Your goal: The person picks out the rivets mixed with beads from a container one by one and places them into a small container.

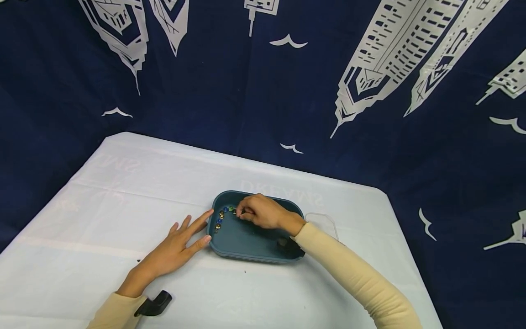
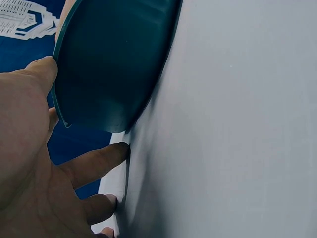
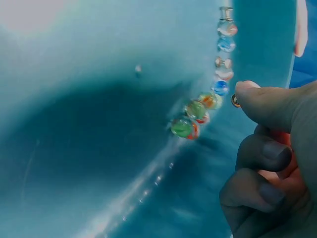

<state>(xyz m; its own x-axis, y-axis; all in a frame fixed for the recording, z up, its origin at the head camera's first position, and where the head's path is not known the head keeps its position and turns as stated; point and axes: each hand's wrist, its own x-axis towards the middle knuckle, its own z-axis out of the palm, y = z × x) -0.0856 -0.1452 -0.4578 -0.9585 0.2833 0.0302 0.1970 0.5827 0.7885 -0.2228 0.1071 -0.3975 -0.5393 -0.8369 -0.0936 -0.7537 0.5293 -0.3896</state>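
Note:
A blue-green tray (image 1: 255, 255) lies on the white-covered table. Inside it, a curved row of glass marbles (image 3: 195, 109) and small metal spool-shaped pieces (image 3: 224, 63) runs along the wall, at the tray's left end in the head view. My right hand (image 1: 263, 211) reaches over the tray from the right with curled fingers. Between its thumb and index finger it pinches a small gold-coloured round metal piece (image 3: 236, 100), partly hidden by the thumb. My left hand (image 1: 176, 249) has its fingers spread; its thumb and a fingertip touch the tray's left rim.
A clear, thin-edged object (image 1: 324, 224) lies right of the tray, partly behind the right forearm. A black wrist device (image 1: 155, 305) sits on the left sleeve. Beyond the table's far edge hangs a dark blue cloth (image 1: 230, 105) with white building prints.

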